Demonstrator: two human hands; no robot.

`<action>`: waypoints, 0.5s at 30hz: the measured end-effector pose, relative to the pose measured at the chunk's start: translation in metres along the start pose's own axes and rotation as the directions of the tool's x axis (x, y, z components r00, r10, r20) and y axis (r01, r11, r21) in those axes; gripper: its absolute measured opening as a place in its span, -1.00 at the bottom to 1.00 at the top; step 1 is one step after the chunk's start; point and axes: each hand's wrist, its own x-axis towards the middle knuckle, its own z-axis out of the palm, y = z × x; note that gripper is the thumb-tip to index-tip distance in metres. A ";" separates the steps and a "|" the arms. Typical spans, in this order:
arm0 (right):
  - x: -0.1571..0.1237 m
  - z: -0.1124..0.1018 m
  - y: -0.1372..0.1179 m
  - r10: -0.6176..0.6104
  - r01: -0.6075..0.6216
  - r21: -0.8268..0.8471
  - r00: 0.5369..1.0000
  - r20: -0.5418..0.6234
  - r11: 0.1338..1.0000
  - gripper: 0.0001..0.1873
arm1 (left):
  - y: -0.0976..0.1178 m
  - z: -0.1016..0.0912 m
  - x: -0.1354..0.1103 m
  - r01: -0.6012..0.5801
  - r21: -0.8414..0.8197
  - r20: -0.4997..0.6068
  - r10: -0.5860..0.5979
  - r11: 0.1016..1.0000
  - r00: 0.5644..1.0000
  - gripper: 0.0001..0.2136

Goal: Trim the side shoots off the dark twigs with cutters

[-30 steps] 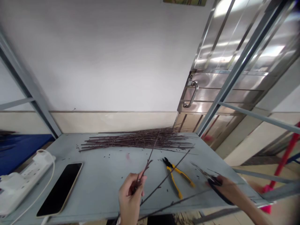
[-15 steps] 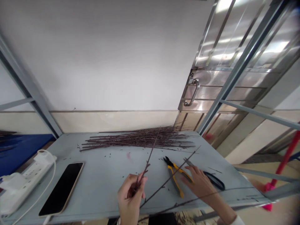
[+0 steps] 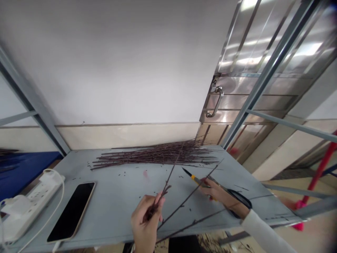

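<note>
Far left, a flat dark-blue panel point(image 3: 21, 172) showing beyond the edge of a grey painted metal surface point(image 3: 113, 186). On that surface, a white plastic power strip point(image 3: 31, 203) trailing a thin white cable, and a black glass smartphone point(image 3: 71, 212) with a pale gold rim lying just beside it. Next, the left hand point(image 3: 146, 219) closing tightly around the knobbly lower end of a thin, dark reddish-brown twig point(image 3: 171, 172), the twig rising toward a pile of long, straight, woody twigs point(image 3: 155, 156) lying side by side along the far edge among scattered bark crumbs. Two more bare, slender branches point(image 3: 189, 200) crossing low toward the right, their ends near the left hand; whether held, impossible to tell. Further right, the right hand point(image 3: 216, 191) curling shut around yellow-handled pliers point(image 3: 196, 181), their pointed black tip sticking out leftward. Steel scissors with black loop handles point(image 3: 239, 198) lying against the wrist, partly hidden, below a white sleeve point(image 3: 263, 233). Beyond, a ribbed stainless steel door point(image 3: 252, 84) gleaming, and a red metal pole point(image 3: 319, 172) slanting at far right.
</note>
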 end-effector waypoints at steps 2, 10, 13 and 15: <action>0.004 -0.010 -0.010 -0.053 0.039 0.184 0.996 0.074 0.982 -0.70 | 0.001 -0.001 0.001 0.006 0.015 0.016 -0.006 1.000 1.000 -0.84; 0.013 -0.048 -0.078 -0.441 0.376 0.553 0.897 -0.018 0.743 -0.53 | 0.000 -0.010 0.006 0.046 0.131 0.098 -0.059 0.990 0.994 -0.75; 0.010 -0.052 -0.091 -0.505 0.423 0.524 0.863 0.016 0.739 -0.49 | -0.004 -0.014 0.009 0.054 0.168 0.135 -0.078 0.984 0.988 -0.76; 0.007 -0.053 -0.097 -0.542 0.462 0.485 0.840 0.031 0.743 -0.47 | -0.006 -0.016 0.011 0.055 0.171 0.143 -0.080 0.984 0.987 -0.75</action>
